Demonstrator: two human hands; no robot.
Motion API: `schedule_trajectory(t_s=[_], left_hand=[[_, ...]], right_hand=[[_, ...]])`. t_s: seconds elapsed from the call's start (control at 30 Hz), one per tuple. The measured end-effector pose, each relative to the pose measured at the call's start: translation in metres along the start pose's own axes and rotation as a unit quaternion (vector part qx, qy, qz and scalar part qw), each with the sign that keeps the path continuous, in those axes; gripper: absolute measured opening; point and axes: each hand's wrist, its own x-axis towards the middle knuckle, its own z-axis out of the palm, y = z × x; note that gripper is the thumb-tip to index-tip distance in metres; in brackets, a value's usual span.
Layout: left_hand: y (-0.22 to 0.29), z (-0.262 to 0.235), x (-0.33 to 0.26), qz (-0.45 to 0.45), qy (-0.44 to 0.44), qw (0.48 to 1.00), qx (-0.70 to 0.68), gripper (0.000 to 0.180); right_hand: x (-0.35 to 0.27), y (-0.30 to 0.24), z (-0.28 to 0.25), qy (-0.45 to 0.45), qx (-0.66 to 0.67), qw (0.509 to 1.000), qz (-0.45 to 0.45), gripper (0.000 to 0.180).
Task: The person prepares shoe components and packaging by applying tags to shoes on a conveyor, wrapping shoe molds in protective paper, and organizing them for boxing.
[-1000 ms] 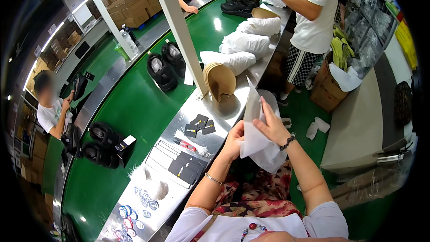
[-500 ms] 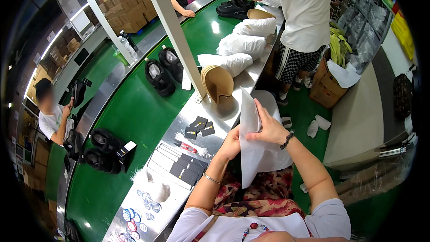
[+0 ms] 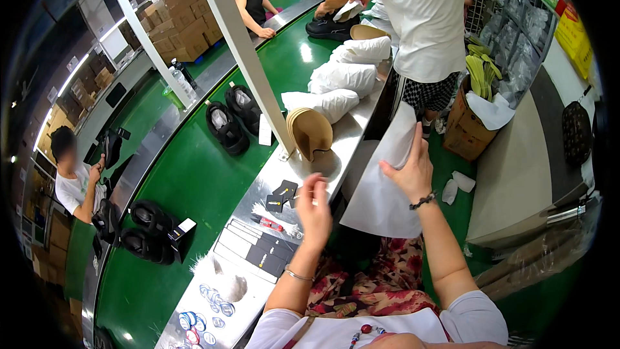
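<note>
In my right hand (image 3: 414, 171) is a large white sheet of paper (image 3: 378, 187), pinched near its upper right edge, with the thumb in front. The sheet hangs slightly curved above my lap. My left hand (image 3: 314, 213) is off the paper and raised over the metal ledge (image 3: 336, 155), its fingers loosely bent, apart and somewhat blurred; I see nothing in them. Closest to it are black square cards (image 3: 281, 195). Below them lie white tag strings (image 3: 287, 225), a red-handled tool (image 3: 271, 223) and black-and-white cards (image 3: 265, 252).
Curved brown cardboard inserts (image 3: 310, 132) stand by a white post (image 3: 242, 45). Beyond are white paper-wrapped bundles (image 3: 342, 77). Black shoes (image 3: 226, 119) sit on the green belt (image 3: 194, 181). Round stickers (image 3: 190, 320) lie lower left. A co-worker (image 3: 420, 19) stands ahead; a cardboard box (image 3: 470, 123) is at right.
My left hand has let go of the paper and moved left over the ledge. My right hand has carried the sheet up and to the right. The co-worker ahead now reaches to the shoes.
</note>
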Motion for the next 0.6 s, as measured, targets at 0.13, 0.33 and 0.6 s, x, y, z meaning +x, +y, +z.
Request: schedule_trajectory(t_s=[0.13,0.33,0.6], left_hand=[[-0.017,0.034,-0.040,0.039,-0.188,0.981,-0.009,0.062],[-0.037,0.037,-0.033,-0.031,-0.186,0.958,-0.217,0.080],[-0.040,0.023,-0.023,-0.166,-0.075,0.907,-0.379,0.038]], right_hand=[[-0.020,-0.044,0.019,0.043,-0.002,0.998,-0.049,0.112],[-0.037,-0.077,0.016,0.011,0.066,0.997,-0.038,0.104],[-0.037,-0.033,0.018,-0.250,0.535,0.801,0.097,0.052]])
